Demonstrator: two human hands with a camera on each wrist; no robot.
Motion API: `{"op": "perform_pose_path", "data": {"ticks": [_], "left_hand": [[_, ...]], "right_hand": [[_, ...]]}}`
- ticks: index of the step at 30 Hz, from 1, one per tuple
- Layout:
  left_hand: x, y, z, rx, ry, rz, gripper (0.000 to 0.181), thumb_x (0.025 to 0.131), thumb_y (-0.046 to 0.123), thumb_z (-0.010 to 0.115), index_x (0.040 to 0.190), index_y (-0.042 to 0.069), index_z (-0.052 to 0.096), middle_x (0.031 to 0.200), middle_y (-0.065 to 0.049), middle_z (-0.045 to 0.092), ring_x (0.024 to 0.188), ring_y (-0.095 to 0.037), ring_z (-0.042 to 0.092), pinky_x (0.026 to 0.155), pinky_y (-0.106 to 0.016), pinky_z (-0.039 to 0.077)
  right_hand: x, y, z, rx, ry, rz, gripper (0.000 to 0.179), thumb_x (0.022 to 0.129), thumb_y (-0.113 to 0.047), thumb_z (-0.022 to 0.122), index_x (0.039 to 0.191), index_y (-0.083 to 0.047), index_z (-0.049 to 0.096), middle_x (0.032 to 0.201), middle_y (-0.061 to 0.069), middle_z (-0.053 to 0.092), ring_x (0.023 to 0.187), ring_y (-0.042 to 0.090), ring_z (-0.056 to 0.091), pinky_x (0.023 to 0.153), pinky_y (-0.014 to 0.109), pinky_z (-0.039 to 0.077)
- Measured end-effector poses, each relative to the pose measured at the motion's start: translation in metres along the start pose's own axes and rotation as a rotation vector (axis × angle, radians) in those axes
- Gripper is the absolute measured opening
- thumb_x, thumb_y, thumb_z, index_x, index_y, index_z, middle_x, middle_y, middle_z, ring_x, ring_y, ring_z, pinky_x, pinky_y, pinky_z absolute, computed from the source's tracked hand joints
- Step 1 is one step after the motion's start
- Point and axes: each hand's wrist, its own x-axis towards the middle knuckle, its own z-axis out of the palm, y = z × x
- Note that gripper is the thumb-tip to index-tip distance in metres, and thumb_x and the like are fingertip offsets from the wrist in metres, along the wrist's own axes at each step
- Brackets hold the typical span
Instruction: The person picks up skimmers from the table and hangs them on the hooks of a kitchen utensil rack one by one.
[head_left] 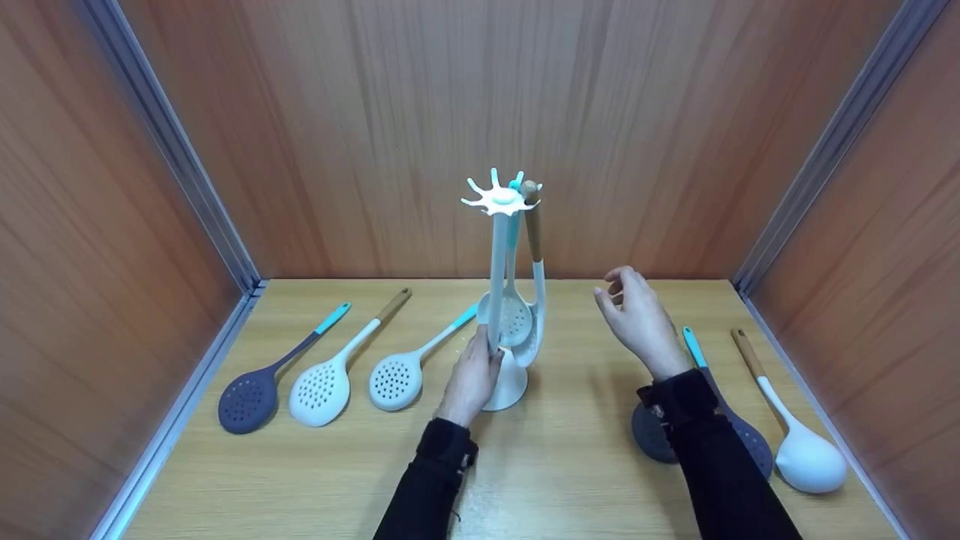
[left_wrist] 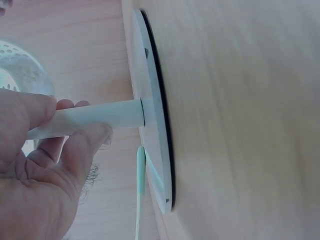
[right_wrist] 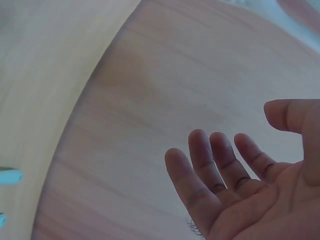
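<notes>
A white utensil stand (head_left: 497,262) with a star-shaped ring of hooks stands upright near the table's middle. My left hand (head_left: 472,379) grips its pole low down; the left wrist view shows thumb and fingers around the pole (left_wrist: 117,114), just above the round base (left_wrist: 155,130). From the hooks hang a white slotted spoon (head_left: 514,315) with a turquoise handle and a white utensil (head_left: 540,300) with a wooden handle, its head partly hidden. To the right of the stand, my right hand (head_left: 637,319) is raised over the table, fingers loosely bent and holding nothing.
Left on the table lie a dark skimmer (head_left: 247,401), a white wooden-handled skimmer (head_left: 320,394) and a white turquoise-handled skimmer (head_left: 395,381). Right lie a white ladle (head_left: 810,459), a dark slotted utensil (head_left: 752,442) and another dark head (head_left: 651,435), partly under my forearm. Wooden panels enclose the table.
</notes>
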Motion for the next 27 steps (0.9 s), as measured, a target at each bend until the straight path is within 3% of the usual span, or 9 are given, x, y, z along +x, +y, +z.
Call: {"op": "perform_pose_path", "data": {"ticks": [11,18,27], "left_hand": [[0.002,0.001,0.000,-0.004,-0.027,-0.032,0.046,0.120,0.008,0.062,0.164,0.005,0.049,0.163,-0.029,0.065,0.155,-0.049,0.065,0.127,-0.065,0.058],[0.002,0.003,-0.002,-0.003,-0.039,-0.024,0.045,0.120,0.007,0.062,0.163,0.004,0.049,0.160,-0.029,0.066,0.154,-0.049,0.066,0.125,-0.064,0.060],[0.002,0.004,-0.004,-0.007,-0.052,-0.023,0.043,0.121,0.005,0.060,0.162,0.002,0.048,0.163,-0.031,0.063,0.154,-0.050,0.065,0.124,-0.065,0.061]], "right_hand": [[0.003,0.028,-0.001,-0.023,-0.007,0.087,0.042,0.121,-0.026,0.063,0.150,0.004,0.059,0.136,0.028,0.066,0.130,0.049,0.073,0.110,0.064,0.059],[0.005,0.042,0.000,-0.070,-0.012,0.095,0.044,0.119,-0.025,0.061,0.150,0.006,0.059,0.135,0.031,0.067,0.123,0.049,0.071,0.106,0.064,0.058],[0.006,0.056,-0.002,-0.132,-0.074,0.135,0.052,0.118,-0.030,0.058,0.155,0.007,0.058,0.142,0.035,0.065,0.125,0.051,0.069,0.106,0.064,0.059]]}}
